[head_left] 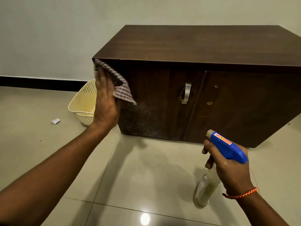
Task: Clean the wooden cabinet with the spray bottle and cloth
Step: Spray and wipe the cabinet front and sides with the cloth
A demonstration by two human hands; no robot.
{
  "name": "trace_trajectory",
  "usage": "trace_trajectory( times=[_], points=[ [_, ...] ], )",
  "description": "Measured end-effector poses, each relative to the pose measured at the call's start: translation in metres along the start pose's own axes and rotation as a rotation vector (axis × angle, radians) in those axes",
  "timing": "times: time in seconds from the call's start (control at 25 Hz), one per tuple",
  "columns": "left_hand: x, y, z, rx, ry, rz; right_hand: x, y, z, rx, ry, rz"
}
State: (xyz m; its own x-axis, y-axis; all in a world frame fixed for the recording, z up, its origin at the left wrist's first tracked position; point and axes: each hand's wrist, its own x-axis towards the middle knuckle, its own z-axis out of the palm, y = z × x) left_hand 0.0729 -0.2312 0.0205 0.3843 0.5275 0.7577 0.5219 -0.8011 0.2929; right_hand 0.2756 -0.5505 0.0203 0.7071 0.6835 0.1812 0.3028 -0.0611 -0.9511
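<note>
Cloth point(120, 82) pressed on cabinet point(187, 46) corner.
Left hand point(105, 101) holds it flat; right hand point(228, 170) grips the spray bottle point(228, 147).

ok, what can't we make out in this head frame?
- Cabinet: right end cut off by the frame edge; left side panel hidden by the left hand and cloth.
- Spray bottle: trigger and neck covered by the right hand grip; label too small to read.
- Basket: part hidden behind the left hand.
</note>
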Motion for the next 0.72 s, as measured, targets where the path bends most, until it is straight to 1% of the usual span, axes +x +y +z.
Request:
trace_trajectory(
  times=[0.04,0.08,0.2,0.28,0.32,0.4,0.48,0.56,0.64,0.72],
  points=[
    [-0.002,-0.003,0.000,-0.077,0.061,-0.083,-0.001,0.001,0.003,0.000,-0.010,0.003],
    [-0.003,-0.003,0.003,-0.111,0.108,-0.131,-0.002,0.001,0.005,0.002,-0.020,0.004],
    [-0.002,0.012,0.025,-0.178,0.220,-0.160,-0.002,0.005,0.007,-0.008,-0.022,0.004],
    [-0.001,0.026,0.037,-0.182,0.281,-0.188,-0.003,0.005,0.007,-0.016,-0.021,0.006],
    [-0.002,0.033,0.042,-0.157,0.287,-0.190,-0.003,0.005,0.007,-0.016,-0.023,0.007],
    [-0.010,0.052,0.053,-0.102,0.218,-0.154,-0.002,0.003,0.006,-0.013,-0.021,0.007],
    [-0.022,0.076,0.066,-0.070,0.095,-0.082,-0.001,0.001,0.005,-0.008,-0.016,0.002],
    [-0.030,0.095,0.079,-0.016,-0.016,0.027,-0.001,-0.001,0.004,0.001,-0.020,-0.007],
    [-0.029,0.103,0.086,0.076,-0.106,0.243,0.000,-0.002,0.002,0.009,-0.021,-0.015],
    [-0.019,0.098,0.085,0.206,-0.165,0.528,0.000,-0.001,-0.001,0.002,-0.021,-0.023]
  ],
)
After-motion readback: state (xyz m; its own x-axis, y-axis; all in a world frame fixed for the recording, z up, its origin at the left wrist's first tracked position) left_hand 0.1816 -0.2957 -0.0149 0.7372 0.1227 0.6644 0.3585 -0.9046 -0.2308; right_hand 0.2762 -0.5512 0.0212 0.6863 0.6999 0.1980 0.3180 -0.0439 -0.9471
